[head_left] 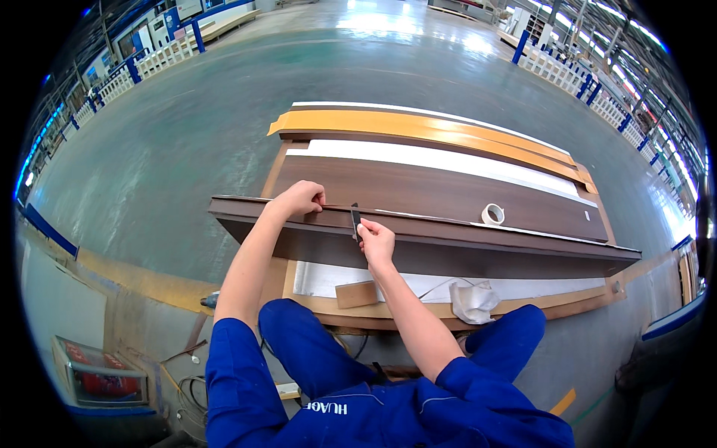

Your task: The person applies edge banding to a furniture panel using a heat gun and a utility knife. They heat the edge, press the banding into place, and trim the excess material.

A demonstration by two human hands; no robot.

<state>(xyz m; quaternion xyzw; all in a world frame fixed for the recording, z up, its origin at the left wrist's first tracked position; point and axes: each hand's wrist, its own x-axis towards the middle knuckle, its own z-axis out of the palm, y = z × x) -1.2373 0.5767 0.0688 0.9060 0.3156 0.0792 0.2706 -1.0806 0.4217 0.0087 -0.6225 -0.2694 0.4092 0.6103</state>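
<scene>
A long dark brown panel (448,250) stands on edge across the bench in front of me, with a narrow groove or lip along its top. My left hand (301,198) is closed at that top edge, its fingers pinching what looks like a thin brown strip (337,206). To its right, my right hand (378,242) grips a narrow black knife-like tool (355,216), held upright against the same edge. Its exact kind is too small to make out. A roll of white tape (493,214) rests farther right, by the panel's top edge.
Behind lie a flat brown board (358,175), a white strip (448,166) and orange-yellow strips (418,127). Nearer me are a small brown block (357,294) and a crumpled white cloth (473,302). Cables (190,396) and a glass-sided box (101,377) are at lower left.
</scene>
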